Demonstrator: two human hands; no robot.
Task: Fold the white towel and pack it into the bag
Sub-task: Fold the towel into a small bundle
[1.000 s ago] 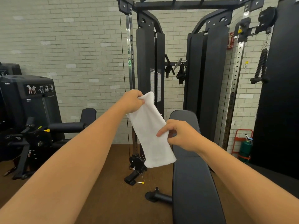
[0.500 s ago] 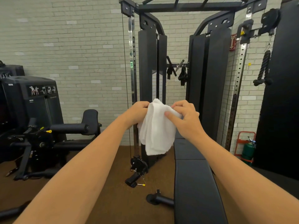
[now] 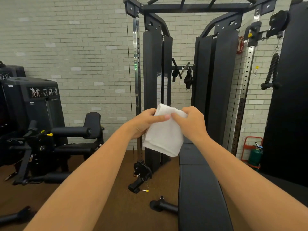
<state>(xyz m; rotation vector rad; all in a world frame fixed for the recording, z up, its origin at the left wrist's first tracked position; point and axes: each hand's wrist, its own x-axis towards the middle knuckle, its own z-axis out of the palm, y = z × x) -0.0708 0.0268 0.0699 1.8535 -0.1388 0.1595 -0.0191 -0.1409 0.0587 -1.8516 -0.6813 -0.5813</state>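
Both hands met at chest height, the left hand [image 3: 143, 121] and right hand [image 3: 190, 121] pinching the top of a folded white terry towel [image 3: 164, 137] that hung below them, arms outstretched. No writing was legible.

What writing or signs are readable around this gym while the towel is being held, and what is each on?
No text reads clearly.
Red wall sign: white arrow-like mark, lettering too blurred.
Black weight machine: strip of exercise figures, no legible words; small white labels too small.
Cable machine column: small sticker, too small to read.
White towel: no print visible.
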